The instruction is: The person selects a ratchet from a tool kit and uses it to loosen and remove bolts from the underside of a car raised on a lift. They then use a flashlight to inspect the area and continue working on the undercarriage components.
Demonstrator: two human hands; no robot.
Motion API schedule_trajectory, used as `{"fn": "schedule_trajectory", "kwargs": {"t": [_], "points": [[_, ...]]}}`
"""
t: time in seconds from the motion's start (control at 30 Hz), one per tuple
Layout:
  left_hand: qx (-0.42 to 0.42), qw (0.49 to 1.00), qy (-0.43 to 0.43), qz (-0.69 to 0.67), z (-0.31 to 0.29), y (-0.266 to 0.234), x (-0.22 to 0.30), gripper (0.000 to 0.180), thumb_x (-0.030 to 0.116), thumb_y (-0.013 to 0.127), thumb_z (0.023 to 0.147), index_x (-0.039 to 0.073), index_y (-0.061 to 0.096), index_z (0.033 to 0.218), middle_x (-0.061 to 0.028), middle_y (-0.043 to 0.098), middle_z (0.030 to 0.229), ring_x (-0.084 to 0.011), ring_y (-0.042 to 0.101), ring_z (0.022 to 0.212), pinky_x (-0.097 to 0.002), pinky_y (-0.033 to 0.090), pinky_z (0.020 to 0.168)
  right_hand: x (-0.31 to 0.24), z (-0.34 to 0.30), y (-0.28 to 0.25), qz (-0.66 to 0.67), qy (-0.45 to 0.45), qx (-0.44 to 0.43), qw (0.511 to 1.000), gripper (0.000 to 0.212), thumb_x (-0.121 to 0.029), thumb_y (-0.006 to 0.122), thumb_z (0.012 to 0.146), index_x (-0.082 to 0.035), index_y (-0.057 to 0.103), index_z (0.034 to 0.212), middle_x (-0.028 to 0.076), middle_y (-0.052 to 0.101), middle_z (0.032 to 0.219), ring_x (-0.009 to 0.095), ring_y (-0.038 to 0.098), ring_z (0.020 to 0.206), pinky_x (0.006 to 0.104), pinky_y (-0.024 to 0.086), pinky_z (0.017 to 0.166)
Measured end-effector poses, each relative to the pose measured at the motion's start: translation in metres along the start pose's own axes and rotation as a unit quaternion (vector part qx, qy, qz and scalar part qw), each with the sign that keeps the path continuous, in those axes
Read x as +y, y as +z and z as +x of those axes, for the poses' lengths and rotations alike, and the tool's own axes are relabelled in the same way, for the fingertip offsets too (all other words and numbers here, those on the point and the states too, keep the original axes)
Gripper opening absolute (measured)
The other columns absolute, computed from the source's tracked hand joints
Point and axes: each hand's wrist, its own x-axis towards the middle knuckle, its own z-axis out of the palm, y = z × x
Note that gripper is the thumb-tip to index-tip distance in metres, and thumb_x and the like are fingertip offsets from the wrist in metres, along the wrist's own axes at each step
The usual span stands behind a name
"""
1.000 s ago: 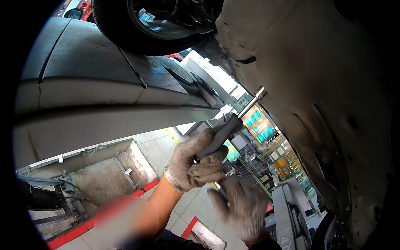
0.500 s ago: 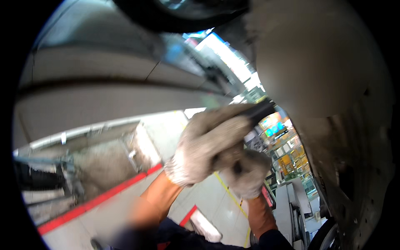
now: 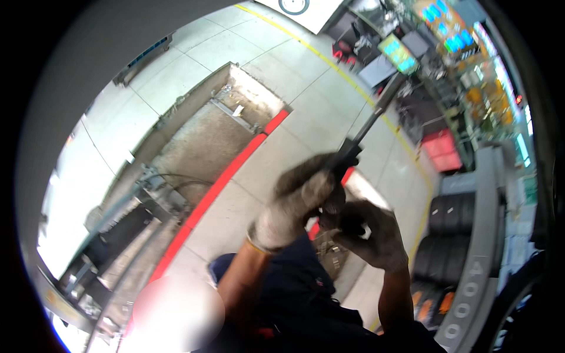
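Note:
My left hand, in a grey-white knit work glove, is closed around the thick body of a long dark tool. The tool has a slim shaft and a thicker black far end, and it points up and to the right. Motion blur hides its exact kind. Just right of it, my right hand, gloved too, curls its fingers at the tool's dark, rounded near end. A small gap shows between that hand's thumb and fingers. Both hands are held in front of my dark clothing.
At left lies a sunken floor pit with a red edge strip and metal machinery. To the right stand tyres, a grey post, a red box and cluttered shelves. A yellow line crosses the tiled floor.
My view has turned from a vehicle's wheel and underside down toward the floor. Both hands have come away from the vehicle with the dark tool, whose shaft now shows.

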Motion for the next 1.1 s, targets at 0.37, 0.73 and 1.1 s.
{"fn": "schedule_trajectory", "kwargs": {"t": [0.37,0.73,1.1], "points": [[0.244,0.9,-0.316,0.175,0.173,-0.064,-0.221,0.036,0.005,0.058,0.102,0.003,0.046,0.136,-0.0149,0.067,0.122,-0.0205,0.066,0.112,-0.0342,0.051,0.099,0.248,0.043,0.034,0.485,0.31,0.218,0.788,0.057,-0.019,0.075,0.092,-0.003,0.053,0.142,0.011,0.064,0.127,0.02,0.064,0.116,0.0298,0.052,0.098],[0.384,0.815,-0.403,0.16,0.491,-0.11,-0.242,0.037,0.017,0.052,0.106,0.001,0.054,0.139,-0.0089,0.067,0.112,-0.0094,0.058,0.082,-0.0239,0.051,0.075,0.389,0.171,-0.129,0.53,0.467,0.188,0.683,0.035,-0.018,0.07,0.094,0.003,0.067,0.121,0.007,0.069,0.097,0.014,0.065,0.083,0.0272,0.053,0.072],[0.1,0.842,-0.507,0.152,0.84,-0.25,-0.373,0.036,0.033,0.058,0.106,0.002,0.061,0.124,-0.0036,0.07,0.092,-0.0083,0.063,0.074,-0.024,0.053,0.065,0.612,0.342,-0.221,0.822,0.284,0.337,0.361,0.041,-0.024,0.05,0.109,-0.004,0.052,0.144,0.005,0.064,0.105,0.012,0.062,0.082,0.0238,0.051,0.069]]}}
